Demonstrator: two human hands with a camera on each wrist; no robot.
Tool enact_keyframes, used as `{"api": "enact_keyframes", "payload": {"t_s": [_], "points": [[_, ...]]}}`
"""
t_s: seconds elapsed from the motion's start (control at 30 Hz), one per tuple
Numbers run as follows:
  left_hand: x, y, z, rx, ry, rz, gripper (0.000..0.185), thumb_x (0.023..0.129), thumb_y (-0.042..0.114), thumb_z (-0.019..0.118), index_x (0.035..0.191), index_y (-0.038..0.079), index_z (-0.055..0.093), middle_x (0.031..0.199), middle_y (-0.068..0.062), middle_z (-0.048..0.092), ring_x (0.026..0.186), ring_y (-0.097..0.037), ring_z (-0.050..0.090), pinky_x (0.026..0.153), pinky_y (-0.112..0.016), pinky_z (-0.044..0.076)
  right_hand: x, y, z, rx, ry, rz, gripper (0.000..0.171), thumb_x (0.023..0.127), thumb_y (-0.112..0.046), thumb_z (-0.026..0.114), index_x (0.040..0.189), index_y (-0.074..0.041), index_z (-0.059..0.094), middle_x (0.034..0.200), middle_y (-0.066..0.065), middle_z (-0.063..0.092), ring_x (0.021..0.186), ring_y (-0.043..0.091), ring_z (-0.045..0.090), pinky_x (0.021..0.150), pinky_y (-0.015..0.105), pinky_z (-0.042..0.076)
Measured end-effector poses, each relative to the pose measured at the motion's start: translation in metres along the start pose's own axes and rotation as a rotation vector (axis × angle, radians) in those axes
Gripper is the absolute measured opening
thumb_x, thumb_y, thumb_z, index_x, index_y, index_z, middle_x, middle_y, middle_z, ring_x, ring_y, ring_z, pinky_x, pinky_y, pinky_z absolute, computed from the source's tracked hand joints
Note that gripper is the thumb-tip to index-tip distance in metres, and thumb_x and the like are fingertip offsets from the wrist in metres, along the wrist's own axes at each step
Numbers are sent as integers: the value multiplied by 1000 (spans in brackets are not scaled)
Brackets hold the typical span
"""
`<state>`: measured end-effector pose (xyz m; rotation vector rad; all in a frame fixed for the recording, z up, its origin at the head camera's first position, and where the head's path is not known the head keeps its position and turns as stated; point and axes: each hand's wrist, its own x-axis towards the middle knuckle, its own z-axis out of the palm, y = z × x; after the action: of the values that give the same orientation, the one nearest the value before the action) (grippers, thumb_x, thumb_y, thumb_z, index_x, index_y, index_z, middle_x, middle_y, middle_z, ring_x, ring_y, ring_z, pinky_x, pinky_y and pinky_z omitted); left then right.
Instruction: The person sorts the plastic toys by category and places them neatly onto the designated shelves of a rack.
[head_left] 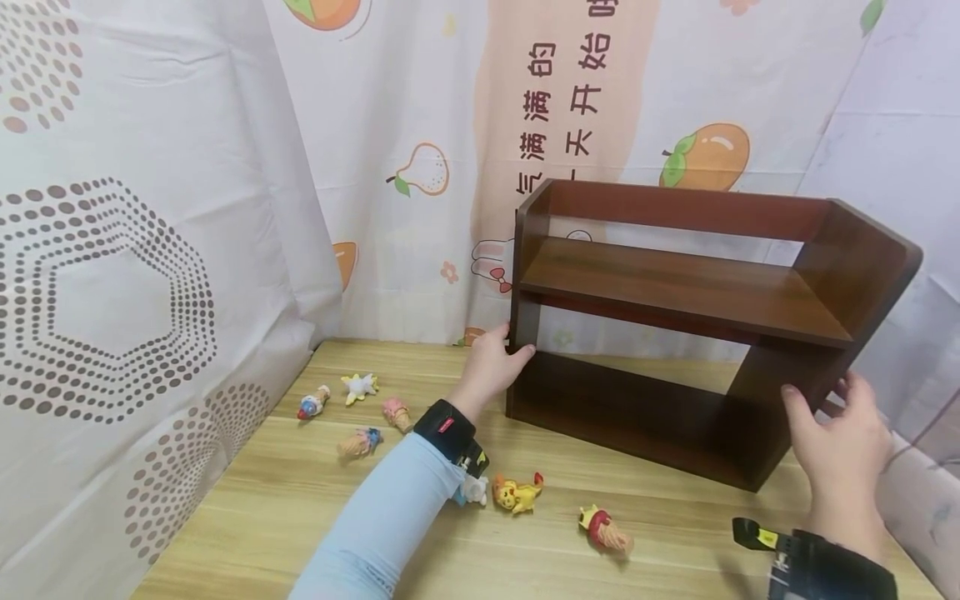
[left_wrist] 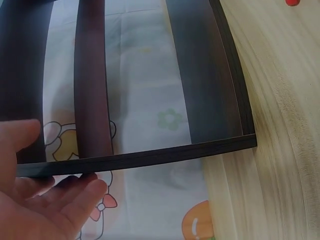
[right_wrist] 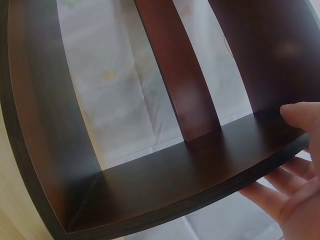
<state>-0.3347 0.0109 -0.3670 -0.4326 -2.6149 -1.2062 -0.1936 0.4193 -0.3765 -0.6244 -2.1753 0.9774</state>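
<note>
A dark brown wooden two-tier shelf [head_left: 675,287] stands upright at the back right of the table, its open front facing me at a slant. My left hand [head_left: 491,367] grips the edge of its left side panel low down, and in the left wrist view the thumb lies on the inner side and the fingers [left_wrist: 82,202] on the outer. On the opposite side, my right hand [head_left: 843,437] holds the lower part of the right side panel [right_wrist: 155,172] likewise, thumb inside and fingers outside. Both tiers are bare.
Several small toy figures lie left and in front: a white star-like figure [head_left: 360,387], a pink ice-cream cone [head_left: 397,413], a blue-topped cone [head_left: 360,442], a yellow figure [head_left: 517,493] and a red-and-yellow cone [head_left: 606,531]. Printed curtains [head_left: 405,275] hang behind the wooden table [head_left: 247,517].
</note>
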Motion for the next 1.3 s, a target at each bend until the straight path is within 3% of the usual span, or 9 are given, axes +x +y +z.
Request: {"api": "enact_keyframes", "payload": {"t_s": [0.13,0.4,0.73,1.0,1.3], "points": [[4,0,0,4,28,8,61,98,35,67,144,-3,54,138,-19,61,129,-30,57,104,-41,47,-1,-2,1,-12,19,-48,55,98,-33,61,145,-10,48,149,17,52,133,43,50,115,48,31],[11,0,-1,31,44,-17,50,99,32,68,135,-1,63,133,-18,64,124,-31,60,100,-42,50,-2,-3,0,-25,46,-110,41,100,-29,56,130,-2,55,133,26,60,128,55,47,105,61,32],[18,7,-1,87,22,-64,46,101,31,64,133,-3,64,133,-20,64,123,-33,61,100,-45,50,-2,0,1,-48,46,-107,39,100,-30,57,130,-4,57,127,27,63,124,53,53,105,61,34],[18,5,-1,96,1,-64,45,103,29,62,134,-4,63,134,-20,63,123,-32,61,100,-44,50,-2,0,4,-45,57,-103,38,100,-29,56,127,-2,57,124,30,62,125,60,45,99,64,31],[20,5,-2,92,3,-42,44,103,29,62,132,-4,64,133,-20,64,122,-32,62,99,-44,51,-4,-4,3,-40,91,-104,39,100,-29,56,129,-3,59,127,27,63,126,58,46,100,66,30]]}}
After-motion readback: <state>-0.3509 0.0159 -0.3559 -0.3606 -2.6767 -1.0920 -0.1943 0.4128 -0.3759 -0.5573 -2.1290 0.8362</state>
